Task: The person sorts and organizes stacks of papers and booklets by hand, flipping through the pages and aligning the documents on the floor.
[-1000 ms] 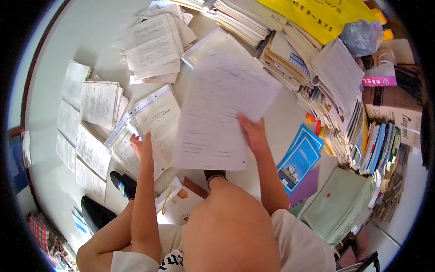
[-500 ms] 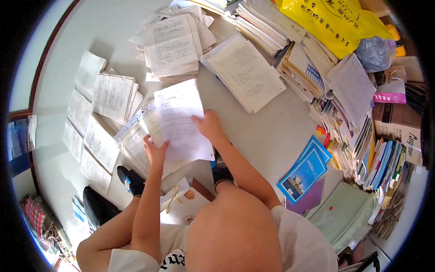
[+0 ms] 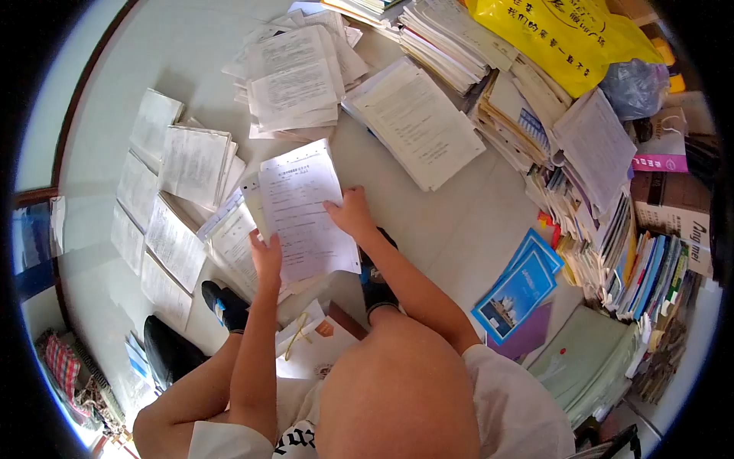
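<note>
A white printed sheet of paper point(image 3: 302, 206), with small holes along its top edge, lies before me over other papers. My right hand point(image 3: 350, 213) grips its right edge, thumb on top and the other fingers partly behind it. My left hand point(image 3: 265, 258) pinches at the lower left edge, with its thumb against the paper. Under and left of the sheet, more printed papers point(image 3: 233, 249) stick out, partly covered. Whether one sheet or several are in my hands, I cannot tell.
Paper piles point(image 3: 294, 76) stand at the back, and smaller stacks point(image 3: 195, 164) spread left. Another pile point(image 3: 417, 126) lies right of centre. Blue booklets point(image 3: 514, 298), a green folder point(image 3: 577, 344) and packed books point(image 3: 650, 275) line the right. A yellow bag point(image 3: 566, 34) tops the far stacks.
The sheet has flattened and tipped slightly, so its heading now shows more clearly. My left hand has shifted a little to the right; my right hand keeps its grip.
</note>
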A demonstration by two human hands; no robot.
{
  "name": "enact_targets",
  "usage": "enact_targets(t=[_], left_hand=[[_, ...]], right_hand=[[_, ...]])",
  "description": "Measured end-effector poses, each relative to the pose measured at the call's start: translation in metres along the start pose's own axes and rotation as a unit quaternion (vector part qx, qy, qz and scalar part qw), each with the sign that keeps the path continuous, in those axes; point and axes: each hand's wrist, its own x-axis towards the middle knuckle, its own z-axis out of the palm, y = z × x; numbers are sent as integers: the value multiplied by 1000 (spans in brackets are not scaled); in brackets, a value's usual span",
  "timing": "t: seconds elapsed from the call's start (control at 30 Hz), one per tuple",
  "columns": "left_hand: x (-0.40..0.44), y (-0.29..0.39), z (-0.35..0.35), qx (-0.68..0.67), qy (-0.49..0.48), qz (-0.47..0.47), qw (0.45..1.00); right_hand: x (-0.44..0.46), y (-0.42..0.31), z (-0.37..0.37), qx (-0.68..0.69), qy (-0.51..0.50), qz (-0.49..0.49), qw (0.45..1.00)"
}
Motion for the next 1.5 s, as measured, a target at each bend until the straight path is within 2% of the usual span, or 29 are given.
enact_targets(t=[0.03,0.1,0.17,0.2,0.23,0.27,0.33,0.4,0.5,0.57,0.6,0.63,0.7,0.73,0.8,0.83,0.9,0.93,0.97,1.03,1.07,1.13,1.17,1.23,1.3,1.37,1.4,1.47,1.5], left_hand=[[0,7,-3,-1,-1,-1,1000],[4,23,-12,-204,-106,-100,968],[6,30,-15,-226,-137,-126,956],[5,32,-15,-248,-166,-151,942],[2,31,-13,-247,-166,-152,943],[-2,28,-9,-233,-171,-125,949],[2,23,-8,-218,-174,-99,955],[18,19,-15,-115,-167,27,979],[31,47,-38,-88,-175,73,978],[32,74,-60,-87,-166,63,980],[49,57,-72,-122,-180,86,972],[32,93,-90,-103,-179,46,977],[26,108,-119,-126,-134,-7,983],[34,95,-130,-182,-139,-3,973],[37,82,-147,-249,-157,36,955],[35,83,-144,-342,-137,2,930],[28,88,-145,-363,-146,-35,920],[37,76,-147,-365,-209,4,907],[43,62,-147,-382,-227,2,896],[18,107,-120,-300,-147,-24,942],[29,93,-112,-313,-211,20,926],[8,126,-80,-295,-240,-4,925],[0,137,-69,-260,-252,-12,932],[3,128,-50,-212,-281,32,935],[-7,140,-40,-213,-285,36,934],[-8,133,-29,-233,-270,55,932],[-11,129,-27,-250,-274,58,927],[-14,130,-23,-273,-282,43,919],[-14,130,-23,-296,-288,30,910]], right_hand=[[-1,3,1,19,17,-40,999],[-1,7,1,30,24,-12,999],[-2,14,-1,41,31,18,999],[-1,19,-6,174,3,101,980],[1,26,-8,303,-24,180,935],[6,37,-6,309,-25,145,940],[2,44,-19,290,-38,144,945],[-6,32,-37,269,-50,145,951],[-17,29,-55,255,3,115,960],[-16,25,-74,179,76,120,973],[-17,23,-89,153,93,88,980],[-17,23,-97,154,93,87,980],[-15,28,-110,153,144,32,977],[-10,48,-110,137,138,19,981],[-17,29,-128,166,137,39,976],[-20,23,-135,194,134,58,970],[-19,34,-136,172,133,37,975],[-19,34,-135,153,128,13,980],[-19,33,-134,156,128,14,979],[-19,16,-138,185,67,62,979],[-21,10,-137,186,66,62,978],[-25,-4,-133,302,0,66,951],[-29,-17,-138,301,2,67,951],[-35,-40,-142,388,-47,102,915],[-33,-34,-140,394,-68,90,912],[-36,-30,-140,454,-85,127,878],[-38,-28,-139,453,-84,128,878],[-42,-24,-132,517,-87,115,844],[-42,-23,-125,516,-86,115,844]])
